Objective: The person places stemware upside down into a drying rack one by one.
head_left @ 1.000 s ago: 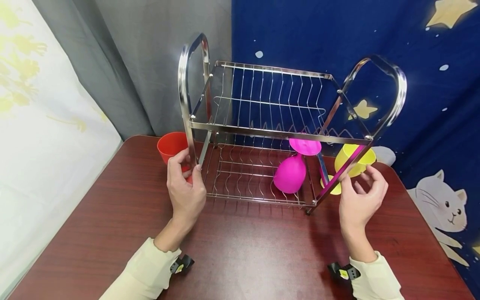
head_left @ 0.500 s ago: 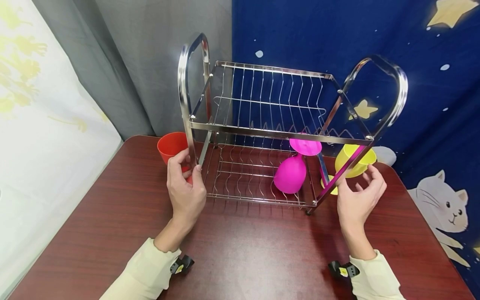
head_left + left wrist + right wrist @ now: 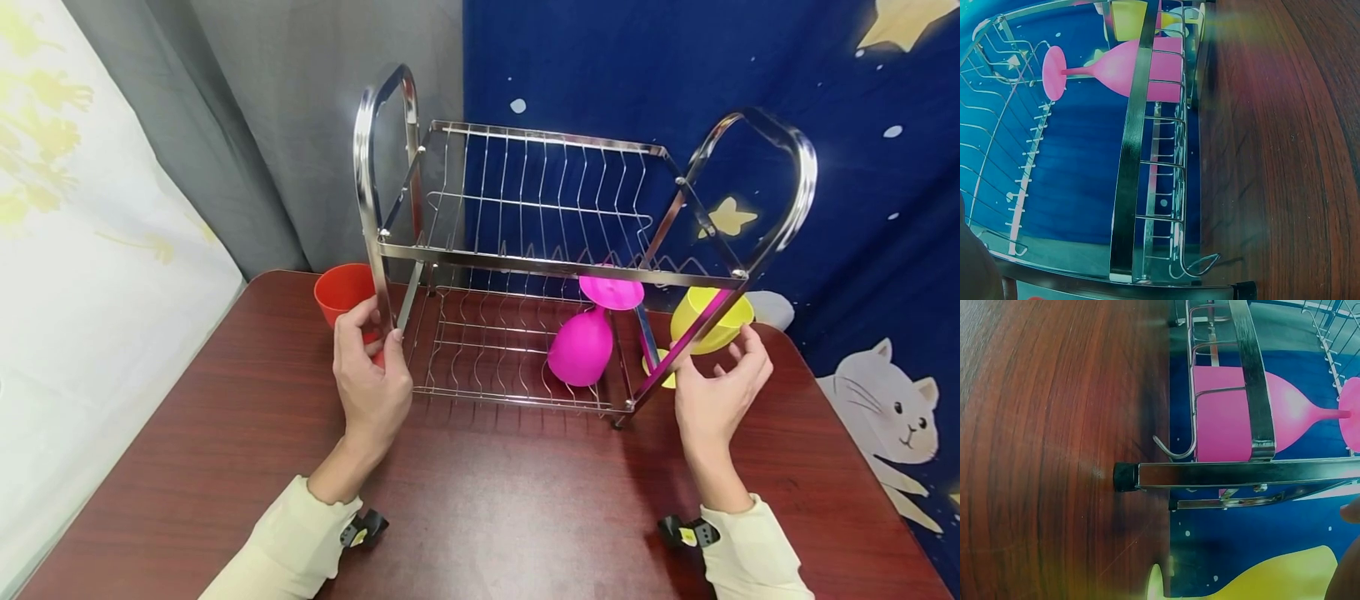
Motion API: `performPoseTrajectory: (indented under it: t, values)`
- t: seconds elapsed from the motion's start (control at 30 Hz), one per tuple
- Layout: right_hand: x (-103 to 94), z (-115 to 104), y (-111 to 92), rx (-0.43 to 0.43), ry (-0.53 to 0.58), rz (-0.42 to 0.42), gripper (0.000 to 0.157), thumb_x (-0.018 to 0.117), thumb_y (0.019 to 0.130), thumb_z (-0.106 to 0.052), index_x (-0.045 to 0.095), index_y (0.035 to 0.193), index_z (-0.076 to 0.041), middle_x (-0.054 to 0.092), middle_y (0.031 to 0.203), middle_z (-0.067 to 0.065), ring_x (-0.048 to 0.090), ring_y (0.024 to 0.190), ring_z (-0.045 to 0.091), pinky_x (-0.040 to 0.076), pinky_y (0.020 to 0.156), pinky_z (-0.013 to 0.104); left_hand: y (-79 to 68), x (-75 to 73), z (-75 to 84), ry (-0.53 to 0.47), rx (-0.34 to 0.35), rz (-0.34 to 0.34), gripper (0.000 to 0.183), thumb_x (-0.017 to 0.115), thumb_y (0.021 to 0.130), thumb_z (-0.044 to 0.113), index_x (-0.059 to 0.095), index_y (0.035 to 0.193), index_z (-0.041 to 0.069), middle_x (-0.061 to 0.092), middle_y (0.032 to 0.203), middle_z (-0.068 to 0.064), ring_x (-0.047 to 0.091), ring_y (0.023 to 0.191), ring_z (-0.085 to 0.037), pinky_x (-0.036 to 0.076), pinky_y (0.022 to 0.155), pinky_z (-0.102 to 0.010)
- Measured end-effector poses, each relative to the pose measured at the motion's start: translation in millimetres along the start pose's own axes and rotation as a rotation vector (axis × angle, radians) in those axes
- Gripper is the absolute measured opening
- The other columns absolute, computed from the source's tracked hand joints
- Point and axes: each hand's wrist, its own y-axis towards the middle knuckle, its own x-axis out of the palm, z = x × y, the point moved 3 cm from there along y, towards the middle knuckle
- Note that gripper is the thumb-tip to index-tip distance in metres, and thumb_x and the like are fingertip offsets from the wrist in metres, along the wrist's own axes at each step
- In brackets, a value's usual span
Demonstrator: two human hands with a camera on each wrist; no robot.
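A chrome two-tier dish rack [image 3: 555, 265] stands on the table in the head view. My left hand [image 3: 371, 371] grips its front left leg, thumb on one side and fingers on the other. On the right, my right hand [image 3: 716, 400] has its thumb at the front right leg, while its fingers spread loosely beside the yellow goblet [image 3: 720, 321]. A pink goblet [image 3: 581, 348] sits upside down on the lower tier, foot upward; the right wrist view shows its bowl [image 3: 1222, 412] behind the rack's side wires. Behind my left hand, a red cup [image 3: 343, 292] is partly hidden.
The rack's upper tier [image 3: 536, 200] rises between two looped side handles. A reddish-brown wooden table [image 3: 525, 500] extends in front of it. Grey [image 3: 247, 108] and blue curtains [image 3: 570, 67] hang close behind the table, with a cat-print fabric [image 3: 885, 408] at the right.
My right hand has shifted slightly left, its thumb now closer against the rack leg. The left hand keeps its grip, and the rack and goblets stay in place.
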Motion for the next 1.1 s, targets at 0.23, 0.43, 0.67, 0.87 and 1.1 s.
performPoseTrajectory:
  t: [0.23, 0.43, 0.67, 0.87, 1.1]
  values:
    - [2.3, 6, 3, 0.013, -0.007, -0.033, 0.085, 0.084, 0.072, -0.030, 0.039, 0.144, -0.023, 0.038, 0.140, -0.001, 0.042, 0.124, 0.017, 0.042, 0.090, 0.027, 0.4, -0.1, 0.1, 0.000, 0.006, 0.000, 0.040, 0.059, 0.084, -0.008, 0.055, 0.123, -0.001, 0.057, 0.108, -0.017, 0.055, 0.100, -0.016, 0.052, 0.080, -0.021]
    - [3.5, 6, 4, 0.004, -0.005, -0.042, 0.088, 0.085, 0.071, -0.030, 0.038, 0.145, -0.023, 0.038, 0.141, 0.003, 0.043, 0.123, 0.019, 0.040, 0.087, 0.023, -0.3, -1.1, -0.1, 0.000, 0.006, -0.006, 0.040, 0.059, 0.085, -0.008, 0.054, 0.124, -0.002, 0.056, 0.109, -0.017, 0.055, 0.100, -0.015, 0.053, 0.080, -0.021]
    - [4.2, 8, 9, -0.001, -0.016, -0.039, 0.089, 0.085, 0.071, -0.033, 0.037, 0.145, -0.026, 0.037, 0.142, 0.001, 0.041, 0.124, 0.016, 0.040, 0.086, 0.024, -0.3, 0.6, -0.3, -0.011, 0.001, 0.001, 0.041, 0.060, 0.084, -0.009, 0.054, 0.124, -0.002, 0.057, 0.109, -0.017, 0.055, 0.099, -0.016, 0.052, 0.080, -0.018]
    - [5.8, 12, 13, -0.002, -0.030, -0.045, 0.091, 0.084, 0.072, -0.033, 0.033, 0.147, -0.026, 0.036, 0.144, 0.000, 0.040, 0.125, 0.016, 0.043, 0.091, 0.029, -0.2, 1.3, -0.3, -0.014, 0.003, 0.009, 0.041, 0.059, 0.083, -0.012, 0.054, 0.123, -0.003, 0.056, 0.108, -0.018, 0.055, 0.098, -0.017, 0.051, 0.080, -0.014]
    - [5.7, 15, 17, 0.004, -0.034, -0.060, 0.095, 0.083, 0.071, -0.031, 0.030, 0.149, -0.019, 0.035, 0.147, 0.003, 0.040, 0.128, 0.020, 0.037, 0.105, 0.032, -0.1, 0.6, -0.7, -0.001, 0.011, 0.008, 0.041, 0.059, 0.083, -0.011, 0.054, 0.123, -0.002, 0.057, 0.108, -0.017, 0.054, 0.099, -0.017, 0.051, 0.080, -0.016]
